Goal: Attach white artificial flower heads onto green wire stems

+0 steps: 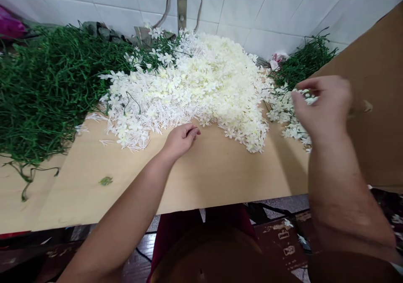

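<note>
My left hand (184, 139) rests low over the table, just in front of the heap of white artificial flowers (204, 81). Its fingers are pressed together, and anything between them is hidden. On the right, my right hand (327, 104) is raised beside a smaller pile of white flowers with green stems (280, 106). Slightly blurred, it has thumb and forefinger curved and apart, with white blossoms visible behind the gap. Loose white flower pieces with thin stalks spread along the near edge of the heap.
A large tangle of green plastic stems (63, 73) covers the left side, and a smaller green bunch (305, 60) lies back right. A cardboard panel (371, 106) stands along the right. A leaf scrap (106, 181) lies on the wooden table (220, 178). White tiled wall is behind.
</note>
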Action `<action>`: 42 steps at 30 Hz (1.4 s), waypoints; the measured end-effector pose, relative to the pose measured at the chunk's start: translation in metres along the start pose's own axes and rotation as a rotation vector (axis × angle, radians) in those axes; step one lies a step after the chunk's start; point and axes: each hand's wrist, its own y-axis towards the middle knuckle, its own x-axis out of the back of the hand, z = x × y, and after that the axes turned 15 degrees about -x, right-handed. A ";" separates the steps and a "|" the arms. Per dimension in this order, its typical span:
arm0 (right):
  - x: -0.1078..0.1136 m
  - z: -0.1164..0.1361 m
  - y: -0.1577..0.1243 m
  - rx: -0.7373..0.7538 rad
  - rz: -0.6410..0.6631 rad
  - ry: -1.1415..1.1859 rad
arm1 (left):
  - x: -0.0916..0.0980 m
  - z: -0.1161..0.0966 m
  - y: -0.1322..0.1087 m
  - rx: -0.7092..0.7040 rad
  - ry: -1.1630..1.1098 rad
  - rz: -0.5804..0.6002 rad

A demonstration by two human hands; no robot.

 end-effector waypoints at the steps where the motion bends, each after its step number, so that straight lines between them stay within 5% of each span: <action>1: -0.016 0.014 0.000 0.009 0.042 -0.021 | 0.000 0.000 0.000 0.003 -0.003 0.001; 7: -0.123 0.093 0.015 0.045 0.307 -0.130 | 0.003 0.002 -0.001 -0.030 -0.106 0.000; 12: -0.168 0.113 0.039 -0.005 0.429 -0.294 | 0.006 0.005 0.001 -0.035 -0.103 -0.086; 17: -0.174 0.095 0.042 0.051 0.423 -0.232 | 0.004 0.008 0.000 -0.065 -0.105 -0.007; 24: -0.157 0.081 0.034 -0.146 0.250 0.316 | 0.005 0.004 0.001 -0.029 -0.096 -0.105; 29: -0.142 0.085 0.017 -0.205 0.419 0.574 | 0.008 0.004 0.004 -0.067 -0.230 -0.308; 33: -0.138 0.092 0.002 -0.244 0.508 0.519 | 0.010 0.003 0.002 -0.111 -0.276 -0.294; 42: -0.159 0.087 -0.005 -0.207 0.498 0.780 | 0.009 0.004 0.006 0.041 -0.422 -0.404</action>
